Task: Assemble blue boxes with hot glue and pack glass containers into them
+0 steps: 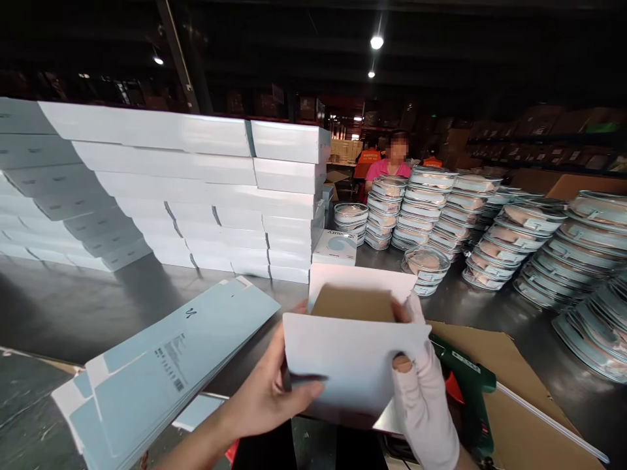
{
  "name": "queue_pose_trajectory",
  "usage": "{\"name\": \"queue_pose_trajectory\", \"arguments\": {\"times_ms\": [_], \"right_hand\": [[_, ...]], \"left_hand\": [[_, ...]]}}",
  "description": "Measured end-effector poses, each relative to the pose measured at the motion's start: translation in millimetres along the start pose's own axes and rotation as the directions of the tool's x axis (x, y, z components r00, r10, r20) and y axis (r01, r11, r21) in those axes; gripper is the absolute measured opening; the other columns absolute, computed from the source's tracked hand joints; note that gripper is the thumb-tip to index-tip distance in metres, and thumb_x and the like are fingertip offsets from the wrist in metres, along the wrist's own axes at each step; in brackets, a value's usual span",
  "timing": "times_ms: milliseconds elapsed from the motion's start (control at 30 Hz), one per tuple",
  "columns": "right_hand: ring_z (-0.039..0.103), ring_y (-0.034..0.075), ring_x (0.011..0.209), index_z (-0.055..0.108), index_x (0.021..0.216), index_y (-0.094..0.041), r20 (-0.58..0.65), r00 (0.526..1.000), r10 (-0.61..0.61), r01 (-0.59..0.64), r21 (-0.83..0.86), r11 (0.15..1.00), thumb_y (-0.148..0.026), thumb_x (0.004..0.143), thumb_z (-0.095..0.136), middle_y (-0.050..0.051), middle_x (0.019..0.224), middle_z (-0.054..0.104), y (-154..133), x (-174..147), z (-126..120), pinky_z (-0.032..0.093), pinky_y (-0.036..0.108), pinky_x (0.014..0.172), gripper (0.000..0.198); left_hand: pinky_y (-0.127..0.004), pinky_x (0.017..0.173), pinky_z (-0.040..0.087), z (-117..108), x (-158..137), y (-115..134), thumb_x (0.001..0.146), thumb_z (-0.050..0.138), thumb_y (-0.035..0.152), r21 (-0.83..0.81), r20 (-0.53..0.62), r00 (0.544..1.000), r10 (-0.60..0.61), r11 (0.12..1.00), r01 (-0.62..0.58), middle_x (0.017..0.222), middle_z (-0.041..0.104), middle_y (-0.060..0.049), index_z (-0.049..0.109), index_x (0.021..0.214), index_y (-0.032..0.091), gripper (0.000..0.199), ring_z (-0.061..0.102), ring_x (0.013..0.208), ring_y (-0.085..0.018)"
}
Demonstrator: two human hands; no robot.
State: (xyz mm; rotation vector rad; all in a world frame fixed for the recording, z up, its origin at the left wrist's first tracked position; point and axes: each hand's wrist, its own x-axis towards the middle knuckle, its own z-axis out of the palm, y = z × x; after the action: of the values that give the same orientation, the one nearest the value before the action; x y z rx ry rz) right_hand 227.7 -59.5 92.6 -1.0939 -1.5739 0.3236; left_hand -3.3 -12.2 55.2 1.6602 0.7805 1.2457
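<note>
A pale box (343,365) with its end open stands between my two hands, its flaps spread and brown inner walls showing. My left hand (274,391), bare, grips its left side, thumb across the near face. On the other side my right hand (424,391), in a white glove with cut-off fingertips, clasps the box with the thumb on the near face. Just right of that glove, a green glue gun (467,378) lies on a brown cardboard sheet (524,405). Left of my hands is a stack of flat light-blue printed cartons (196,346).
Rows of piled white boxes (196,170) form a wall at the back left. A printed box (336,247) stands at their right end. Several stacks of round clear-lidded packs (426,261) fill the right side of the metal table (235,287). A person in pink (389,168) is beyond them.
</note>
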Motion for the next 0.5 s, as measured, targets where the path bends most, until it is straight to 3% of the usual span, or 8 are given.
{"name": "queue_pose_trajectory", "arguments": {"times_ms": [67,133,200,300,333,400,467,500], "right_hand": [[0.058,0.026,0.139,0.028,0.163,-0.034,-0.053,0.997,0.049,-0.042,0.121,0.992,-0.051,0.106,0.041,0.008,0.156,0.055,-2,-1,7,0.056,0.033,0.105,0.061],[0.062,0.025,0.134,0.031,0.162,-0.034,-0.084,0.99,0.117,-0.102,0.169,0.98,-0.05,0.106,0.043,0.008,0.154,0.057,-5,-3,13,0.056,0.034,0.105,0.059],[0.053,0.026,0.143,0.029,0.162,-0.039,-0.138,0.979,0.153,-0.136,0.12,0.983,-0.045,0.106,0.045,0.005,0.163,0.045,-8,-5,18,0.049,0.041,0.114,0.058],[0.036,0.025,0.153,0.012,0.164,-0.045,-0.211,0.966,0.151,-0.14,0.068,0.988,-0.041,0.107,0.043,0.003,0.169,0.033,-12,-7,24,0.039,0.053,0.12,0.065],[0.033,0.025,0.154,0.01,0.164,-0.046,-0.226,0.962,0.152,-0.14,0.066,0.988,-0.04,0.107,0.041,0.003,0.17,0.032,-14,-7,25,0.035,0.056,0.12,0.065],[0.033,0.025,0.155,0.013,0.163,-0.046,-0.206,0.967,0.149,-0.135,0.081,0.987,-0.04,0.107,0.041,0.004,0.169,0.034,-15,-8,20,0.033,0.057,0.121,0.063],[0.04,0.025,0.152,0.012,0.163,-0.044,-0.122,0.98,0.156,-0.137,0.15,0.979,-0.043,0.107,0.04,0.005,0.168,0.036,-9,-10,1,0.04,0.053,0.119,0.063],[0.045,0.025,0.149,0.014,0.164,-0.041,-0.087,0.982,0.17,-0.154,0.162,0.975,-0.046,0.106,0.04,0.007,0.167,0.038,-3,-11,-14,0.044,0.051,0.117,0.063]], "left_hand": [[-0.044,0.107,0.053,9,3,4,0.081,0.067,0.078,-0.089,-0.036,0.999,0.015,0.996,-0.018,0.135,0.066,-0.016,0.057,0.142,0.022,0.084,0.054,0.138,-0.039],[-0.047,0.108,0.051,16,6,8,0.088,0.051,0.082,-0.138,-0.1,0.995,-0.008,0.99,-0.006,0.134,0.067,-0.015,0.059,0.138,0.023,0.078,0.054,0.137,-0.039],[-0.048,0.111,0.048,21,7,11,0.097,0.044,0.072,-0.136,-0.194,0.98,-0.051,0.99,0.025,0.137,0.065,-0.013,0.059,0.138,0.026,0.063,0.056,0.135,-0.036],[-0.048,0.107,0.052,21,6,19,0.1,0.049,0.059,-0.062,-0.309,0.949,-0.065,0.997,0.048,0.144,0.061,-0.009,0.056,0.138,0.032,0.047,0.059,0.132,-0.034],[-0.048,0.105,0.053,18,6,23,0.099,0.051,0.058,-0.013,-0.289,0.956,-0.052,0.999,0.05,0.143,0.062,-0.008,0.059,0.136,0.033,0.045,0.06,0.13,-0.034],[-0.047,0.099,0.057,8,4,30,0.094,0.06,0.058,0.117,-0.136,0.991,-0.002,0.993,0.018,0.135,0.067,-0.009,0.068,0.127,0.033,0.042,0.066,0.12,-0.035],[-0.044,0.09,0.061,-9,1,34,0.082,0.076,0.057,0.238,0.022,0.997,0.072,0.968,-0.076,0.119,0.074,-0.008,0.075,0.116,0.035,0.041,0.072,0.106,-0.035],[-0.041,0.086,0.063,-19,-2,35,0.076,0.082,0.056,0.28,0.043,0.993,0.112,0.952,-0.12,0.112,0.076,-0.007,0.077,0.113,0.035,0.043,0.073,0.101,-0.034]]}}
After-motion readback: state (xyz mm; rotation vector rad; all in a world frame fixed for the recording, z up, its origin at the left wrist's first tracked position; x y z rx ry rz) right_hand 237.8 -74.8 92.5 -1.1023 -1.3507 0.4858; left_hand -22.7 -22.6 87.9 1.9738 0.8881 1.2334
